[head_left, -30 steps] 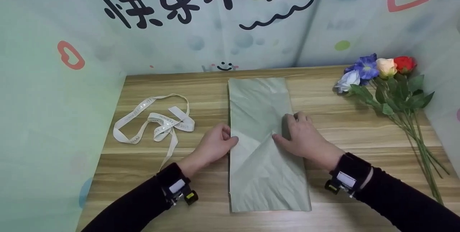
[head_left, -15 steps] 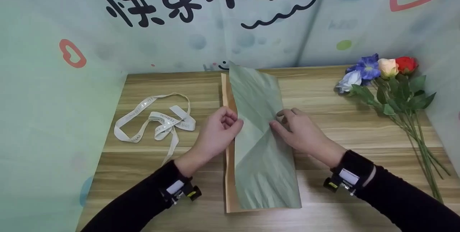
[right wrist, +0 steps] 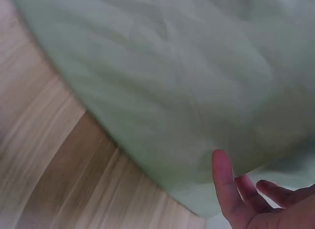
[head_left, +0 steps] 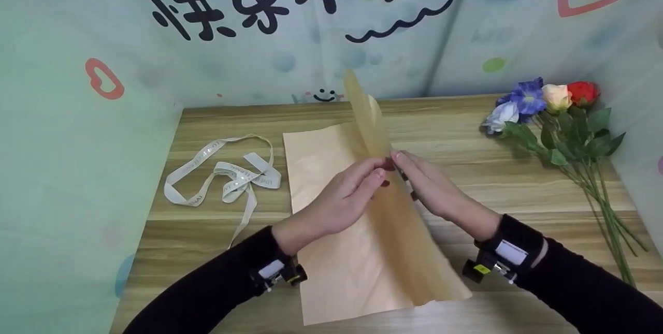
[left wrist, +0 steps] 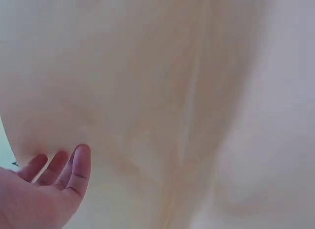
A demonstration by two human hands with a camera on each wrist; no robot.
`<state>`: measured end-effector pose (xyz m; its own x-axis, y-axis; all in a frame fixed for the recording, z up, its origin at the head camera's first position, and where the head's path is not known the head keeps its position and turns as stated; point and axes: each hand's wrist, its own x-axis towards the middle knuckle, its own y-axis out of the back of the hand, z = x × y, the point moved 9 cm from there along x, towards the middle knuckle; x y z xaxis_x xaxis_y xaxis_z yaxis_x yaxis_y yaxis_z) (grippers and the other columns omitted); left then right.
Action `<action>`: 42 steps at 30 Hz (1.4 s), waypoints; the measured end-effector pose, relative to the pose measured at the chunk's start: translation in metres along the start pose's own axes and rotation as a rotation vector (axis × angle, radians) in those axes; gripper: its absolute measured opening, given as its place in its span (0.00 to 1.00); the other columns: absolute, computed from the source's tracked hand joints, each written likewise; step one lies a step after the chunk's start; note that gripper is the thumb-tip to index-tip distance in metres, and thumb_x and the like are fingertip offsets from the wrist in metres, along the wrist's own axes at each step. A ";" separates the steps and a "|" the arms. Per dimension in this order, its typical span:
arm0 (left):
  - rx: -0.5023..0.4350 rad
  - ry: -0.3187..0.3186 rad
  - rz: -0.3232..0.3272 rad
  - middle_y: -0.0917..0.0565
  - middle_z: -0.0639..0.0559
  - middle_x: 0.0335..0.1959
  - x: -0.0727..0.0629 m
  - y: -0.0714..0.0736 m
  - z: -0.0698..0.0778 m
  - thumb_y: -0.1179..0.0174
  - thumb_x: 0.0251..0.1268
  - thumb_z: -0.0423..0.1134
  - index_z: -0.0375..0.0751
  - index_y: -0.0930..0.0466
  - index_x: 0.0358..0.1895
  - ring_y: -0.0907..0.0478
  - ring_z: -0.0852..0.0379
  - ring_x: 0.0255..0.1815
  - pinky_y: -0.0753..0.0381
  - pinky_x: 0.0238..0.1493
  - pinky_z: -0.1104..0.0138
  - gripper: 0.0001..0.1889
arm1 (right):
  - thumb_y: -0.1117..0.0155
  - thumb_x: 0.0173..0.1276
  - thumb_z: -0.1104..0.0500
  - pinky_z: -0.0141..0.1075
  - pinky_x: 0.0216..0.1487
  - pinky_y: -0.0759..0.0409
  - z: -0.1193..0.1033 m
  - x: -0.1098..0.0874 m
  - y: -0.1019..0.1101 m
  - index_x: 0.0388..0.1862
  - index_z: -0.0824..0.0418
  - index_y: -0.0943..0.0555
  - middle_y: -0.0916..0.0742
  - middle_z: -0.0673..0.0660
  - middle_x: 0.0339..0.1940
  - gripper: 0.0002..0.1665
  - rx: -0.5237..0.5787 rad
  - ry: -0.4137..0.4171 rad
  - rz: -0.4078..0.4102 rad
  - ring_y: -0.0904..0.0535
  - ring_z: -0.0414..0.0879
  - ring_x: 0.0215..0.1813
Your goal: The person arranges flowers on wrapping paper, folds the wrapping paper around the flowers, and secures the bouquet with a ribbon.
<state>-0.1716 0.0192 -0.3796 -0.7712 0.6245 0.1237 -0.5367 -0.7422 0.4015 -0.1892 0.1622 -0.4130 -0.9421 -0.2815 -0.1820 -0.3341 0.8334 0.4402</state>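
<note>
A sheet of wrapping paper (head_left: 336, 251) lies partly unfolded mid-table, tan inside and green outside. Its right flap (head_left: 409, 241) stands raised and leans right, its tan face toward my left hand (head_left: 344, 202). That hand touches the tan side with loosely bent fingers, seen again in the left wrist view. On the flap's outer side is my right hand (head_left: 437, 189), its fingers extended near the raised edge. The green face (right wrist: 162, 91) fills much of the right wrist view, with a straight digit against it. Part of the right fingers is hidden by the paper.
A white printed ribbon (head_left: 238, 178) lies loosely looped at the left of the wooden table (head_left: 217, 121). Artificial flowers (head_left: 559, 111) with long green stems lie at the right. A printed cloth backdrop (head_left: 248, 75) rises behind the table.
The folded green paper has been opened: its upper layer lifted and swung right, exposing the tan inside. My left hand has moved right onto the raised flap; my right hand has shifted slightly.
</note>
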 end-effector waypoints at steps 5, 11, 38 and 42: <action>0.086 -0.069 -0.098 0.25 0.46 0.79 0.001 -0.012 0.003 0.59 0.93 0.46 0.39 0.32 0.83 0.22 0.51 0.72 0.26 0.76 0.59 0.26 | 0.58 0.87 0.32 0.59 0.85 0.42 -0.007 -0.006 0.017 0.83 0.69 0.32 0.28 0.68 0.83 0.48 -0.026 -0.029 0.028 0.37 0.62 0.85; 0.097 -0.047 -0.169 0.22 0.44 0.76 -0.001 -0.019 -0.008 0.55 0.92 0.45 0.38 0.34 0.84 0.19 0.52 0.66 0.23 0.72 0.60 0.27 | 0.50 0.86 0.39 0.48 0.71 0.21 -0.002 -0.012 0.047 0.76 0.71 0.24 0.16 0.68 0.69 0.40 -0.005 -0.057 0.136 0.19 0.58 0.69; 0.817 0.090 -0.406 0.39 0.30 0.85 -0.076 0.026 -0.106 0.30 0.66 0.66 0.30 0.37 0.83 0.42 0.25 0.84 0.34 0.79 0.35 0.54 | 0.25 0.76 0.46 0.35 0.29 0.18 0.102 -0.048 0.139 0.49 0.68 0.09 0.07 0.57 0.36 0.24 -0.383 -0.121 0.237 0.13 0.45 0.31; 0.845 0.091 -0.415 0.43 0.32 0.87 -0.078 0.027 -0.112 0.30 0.65 0.68 0.32 0.41 0.85 0.47 0.26 0.86 0.37 0.81 0.36 0.57 | 0.24 0.76 0.47 0.36 0.32 0.19 0.116 -0.047 0.133 0.46 0.66 0.07 0.06 0.56 0.36 0.21 -0.451 -0.113 0.211 0.14 0.44 0.35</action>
<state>-0.1642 -0.0766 -0.4803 -0.6174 0.7511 -0.2338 -0.3761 -0.0208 0.9263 -0.1867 0.3419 -0.4481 -0.9898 -0.0555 -0.1316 -0.1395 0.5712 0.8089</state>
